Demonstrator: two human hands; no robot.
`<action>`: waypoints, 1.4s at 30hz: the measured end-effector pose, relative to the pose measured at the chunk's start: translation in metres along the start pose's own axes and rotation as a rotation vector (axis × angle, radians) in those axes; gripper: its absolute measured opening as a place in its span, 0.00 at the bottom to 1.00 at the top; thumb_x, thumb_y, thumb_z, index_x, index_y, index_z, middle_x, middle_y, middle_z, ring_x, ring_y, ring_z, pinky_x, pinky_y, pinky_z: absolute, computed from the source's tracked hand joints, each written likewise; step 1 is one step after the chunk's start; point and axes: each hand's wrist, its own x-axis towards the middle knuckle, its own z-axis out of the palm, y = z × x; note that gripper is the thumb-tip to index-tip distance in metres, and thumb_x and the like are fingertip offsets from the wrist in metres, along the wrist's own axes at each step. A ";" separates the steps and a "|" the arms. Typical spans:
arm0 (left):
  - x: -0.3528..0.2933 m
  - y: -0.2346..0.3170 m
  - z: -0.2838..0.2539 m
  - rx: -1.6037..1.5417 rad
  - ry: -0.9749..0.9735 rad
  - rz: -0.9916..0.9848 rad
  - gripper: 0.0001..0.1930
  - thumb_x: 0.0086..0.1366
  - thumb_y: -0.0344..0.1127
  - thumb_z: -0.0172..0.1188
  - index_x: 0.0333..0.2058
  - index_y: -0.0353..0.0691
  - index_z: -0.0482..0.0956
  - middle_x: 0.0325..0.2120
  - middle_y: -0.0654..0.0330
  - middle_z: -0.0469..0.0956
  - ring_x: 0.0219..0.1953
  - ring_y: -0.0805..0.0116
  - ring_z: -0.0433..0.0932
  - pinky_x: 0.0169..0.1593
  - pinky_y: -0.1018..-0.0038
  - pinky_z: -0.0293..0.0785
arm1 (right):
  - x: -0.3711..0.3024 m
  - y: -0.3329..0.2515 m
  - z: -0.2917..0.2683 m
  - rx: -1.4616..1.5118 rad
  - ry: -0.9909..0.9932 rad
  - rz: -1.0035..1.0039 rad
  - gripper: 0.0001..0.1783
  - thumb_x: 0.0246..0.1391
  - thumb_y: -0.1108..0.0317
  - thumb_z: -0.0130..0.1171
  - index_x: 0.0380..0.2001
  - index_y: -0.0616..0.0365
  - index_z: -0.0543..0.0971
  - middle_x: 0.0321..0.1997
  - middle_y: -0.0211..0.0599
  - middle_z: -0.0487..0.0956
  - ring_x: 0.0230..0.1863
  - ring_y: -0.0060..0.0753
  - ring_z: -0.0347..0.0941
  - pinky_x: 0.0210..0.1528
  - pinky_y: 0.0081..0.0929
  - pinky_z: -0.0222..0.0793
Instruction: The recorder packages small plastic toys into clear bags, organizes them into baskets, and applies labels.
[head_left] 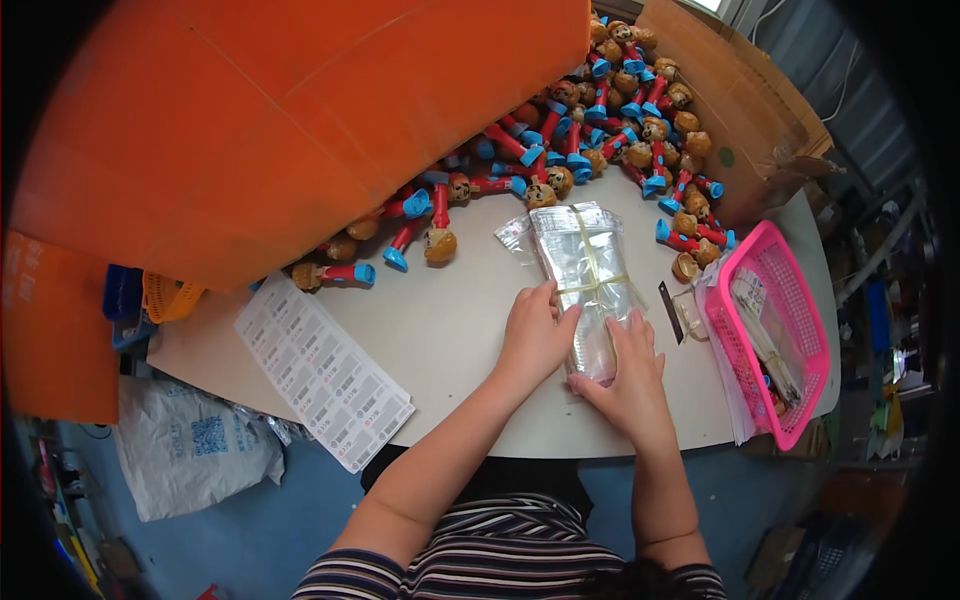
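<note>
A bundle of clear plastic bags (582,250), bound crosswise with yellowish bands, lies on the pale table between my hands. My left hand (540,335) grips its left edge, fingers curled and thumb over the top. Across the near right part, my right hand (634,380) holds the bundle with the thumb at its near end and the fingers along its right side. A smaller clear packet (516,238) sticks out at the bundle's far left. To the left lies a sheet of printed labels (325,370).
Red and blue toy figures with brown heads (655,130) are heaped at the back, between an orange board (300,120) and a cardboard flap (740,110). A pink basket (722,320) with papers stands right, beside a dark metal blade (670,312). The table's curved edge (500,455) is near me.
</note>
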 end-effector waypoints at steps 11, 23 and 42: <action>0.009 0.011 -0.002 0.238 -0.037 0.300 0.16 0.51 0.26 0.66 0.40 0.31 0.77 0.38 0.48 0.73 0.41 0.49 0.75 0.46 0.62 0.73 | 0.003 0.046 -0.018 0.477 0.411 0.246 0.30 0.45 0.58 0.70 0.46 0.71 0.76 0.35 0.43 0.80 0.35 0.29 0.76 0.37 0.27 0.70; 0.015 0.020 0.001 0.389 -0.147 0.204 0.15 0.50 0.24 0.64 0.38 0.31 0.77 0.39 0.49 0.73 0.46 0.49 0.73 0.49 0.59 0.71 | 0.018 0.057 -0.008 0.269 0.240 0.236 0.26 0.41 0.53 0.70 0.23 0.68 0.72 0.30 0.46 0.74 0.33 0.40 0.71 0.36 0.33 0.67; -0.008 -0.018 0.029 0.074 -0.129 0.822 0.05 0.54 0.31 0.56 0.27 0.36 0.71 0.35 0.53 0.69 0.45 0.50 0.66 0.52 0.59 0.61 | 0.031 0.058 -0.035 0.469 -0.011 0.274 0.26 0.43 0.56 0.70 0.35 0.69 0.75 0.26 0.41 0.78 0.23 0.28 0.74 0.26 0.26 0.71</action>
